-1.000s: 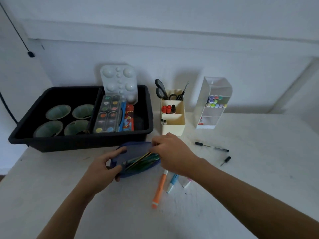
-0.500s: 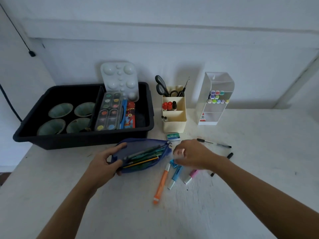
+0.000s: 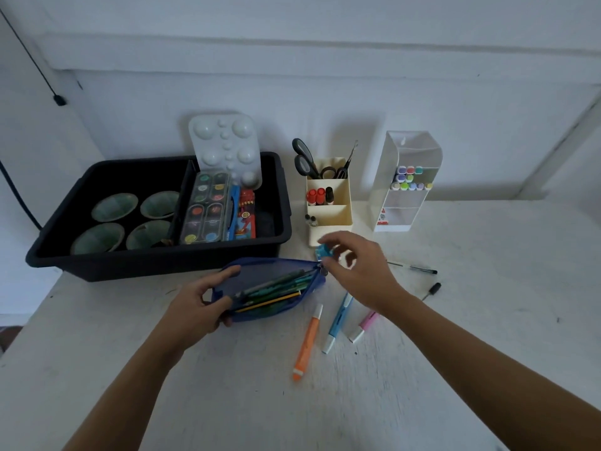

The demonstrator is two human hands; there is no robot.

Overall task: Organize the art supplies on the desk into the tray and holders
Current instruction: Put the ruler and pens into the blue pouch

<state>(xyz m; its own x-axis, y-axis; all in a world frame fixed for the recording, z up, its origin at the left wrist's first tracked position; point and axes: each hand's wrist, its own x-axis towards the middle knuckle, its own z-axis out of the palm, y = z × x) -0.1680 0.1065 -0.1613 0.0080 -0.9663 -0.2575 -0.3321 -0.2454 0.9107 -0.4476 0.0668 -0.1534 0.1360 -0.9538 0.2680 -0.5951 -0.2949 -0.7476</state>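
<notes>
Step in hand: stowing small items; left hand [image 3: 198,304] grips the open blue pouch [image 3: 270,288] at its 9 o'clock end; right hand [image 3: 361,271] pinches a small blue box [image 3: 323,253] at the pouch's 2 o'clock; next, probably a careful drop inside; 3 markers [image 3: 336,320] wait at 5 o'clock.

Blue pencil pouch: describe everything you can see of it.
The blue pencil pouch is a soft, flat case, fabric by the look, with a see-through upper panel. It rests on the white desk in front of the black tray, unzipped along its near edge, showing green pens and a yellow pencil lying lengthwise inside. The left hand grips its left end. The right hand, pinching a small blue box, is at its right end by the zip pull; contact there cannot be told.
</notes>
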